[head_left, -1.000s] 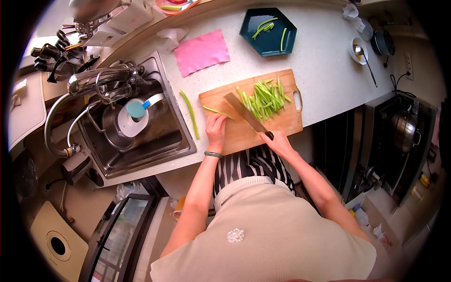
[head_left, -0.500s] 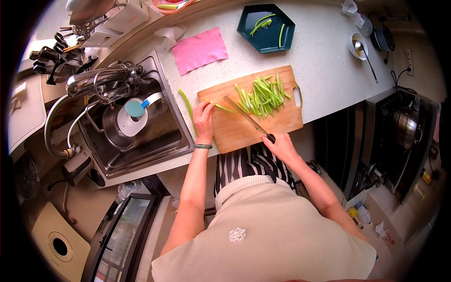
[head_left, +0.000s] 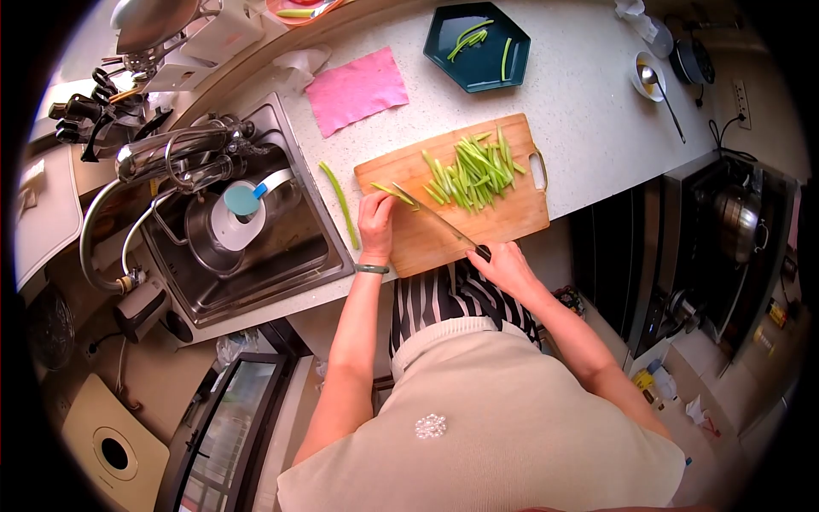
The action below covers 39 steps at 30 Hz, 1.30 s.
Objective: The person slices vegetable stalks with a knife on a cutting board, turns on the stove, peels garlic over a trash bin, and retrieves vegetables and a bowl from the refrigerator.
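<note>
My left hand (head_left: pixel 375 224) is closed on a thin green celery stalk (head_left: pixel 394 194) at the left end of the wooden cutting board (head_left: pixel 426 253). In my right hand (head_left: pixel 509 268), near the board's front edge, is the dark handle of a kitchen knife (head_left: pixel 442 222). Its blade slants up and left across the board, its tip at the stalk by my left fingers. A pile of cut celery pieces (head_left: pixel 474 175) lies right of the blade. One longer stalk (head_left: pixel 339 203) rests on the counter left of the board, beside the sink.
A dark hexagonal plate (head_left: pixel 486 75) with a few green pieces stands behind the board. Left of it lies a pink cloth (head_left: pixel 357 92). The metal sink (head_left: pixel 286 294) holds a pot and a white vessel. At right sits a bowl (head_left: pixel 641 84) with a spoon.
The knife has moved left, its blade now over the stalk near my left fingers. My left hand has shifted slightly right relative to the board. The whole view has moved a little.
</note>
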Motion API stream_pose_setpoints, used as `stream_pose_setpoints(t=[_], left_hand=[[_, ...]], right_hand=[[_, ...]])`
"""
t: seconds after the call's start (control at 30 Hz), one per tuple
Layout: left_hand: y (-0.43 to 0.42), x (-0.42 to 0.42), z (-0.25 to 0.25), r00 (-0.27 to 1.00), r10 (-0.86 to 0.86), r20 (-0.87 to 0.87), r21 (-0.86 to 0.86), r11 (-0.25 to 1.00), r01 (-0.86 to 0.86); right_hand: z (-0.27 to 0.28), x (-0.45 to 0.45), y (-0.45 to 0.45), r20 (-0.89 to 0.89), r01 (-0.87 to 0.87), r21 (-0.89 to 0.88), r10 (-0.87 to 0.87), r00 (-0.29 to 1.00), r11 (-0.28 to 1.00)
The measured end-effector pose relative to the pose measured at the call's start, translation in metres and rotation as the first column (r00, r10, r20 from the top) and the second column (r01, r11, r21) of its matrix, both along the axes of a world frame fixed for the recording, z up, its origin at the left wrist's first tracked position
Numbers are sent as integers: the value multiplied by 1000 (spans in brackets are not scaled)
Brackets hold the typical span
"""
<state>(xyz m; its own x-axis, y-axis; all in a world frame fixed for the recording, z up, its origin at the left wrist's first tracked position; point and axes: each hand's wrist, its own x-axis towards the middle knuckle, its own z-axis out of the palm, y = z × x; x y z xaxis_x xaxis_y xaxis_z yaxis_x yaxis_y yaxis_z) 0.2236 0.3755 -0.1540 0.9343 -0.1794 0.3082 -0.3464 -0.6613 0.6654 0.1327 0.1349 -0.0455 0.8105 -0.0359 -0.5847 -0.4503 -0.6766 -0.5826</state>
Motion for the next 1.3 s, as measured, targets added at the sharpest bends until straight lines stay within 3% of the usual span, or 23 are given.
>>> stream_pose_setpoints(t=[0.27,0.53,0.6,0.7,0.87,0.97,1.3], left_hand=[[4,2,-7,999,-27,-20,-18,999,26],[4,2,-12,1000,-22,-22,-11,1000,22],[2,3,-9,997,-62,-42,5,998,62],[-15,0,-7,988,-138,-75,-47,990,135],[-20,-10,5,993,-79,-90,-91,993,71],[-9,-10,8,994,44,-98,-50,998,-49],[-9,7,-7,997,0,-77,30,1000,2]], right_hand=[[4,4,7,-73,32,29,-30,997,999],[-33,-1,20,-18,48,11,-48,999,999],[-31,-2,16,-88,179,126,-168,982,976],[-19,-5,6,-59,278,159,-272,961,947],[4,1,-4,-66,199,74,-195,979,977],[7,-1,1,-56,146,43,-144,988,988],[-5,-3,17,-42,126,22,-125,991,992]])
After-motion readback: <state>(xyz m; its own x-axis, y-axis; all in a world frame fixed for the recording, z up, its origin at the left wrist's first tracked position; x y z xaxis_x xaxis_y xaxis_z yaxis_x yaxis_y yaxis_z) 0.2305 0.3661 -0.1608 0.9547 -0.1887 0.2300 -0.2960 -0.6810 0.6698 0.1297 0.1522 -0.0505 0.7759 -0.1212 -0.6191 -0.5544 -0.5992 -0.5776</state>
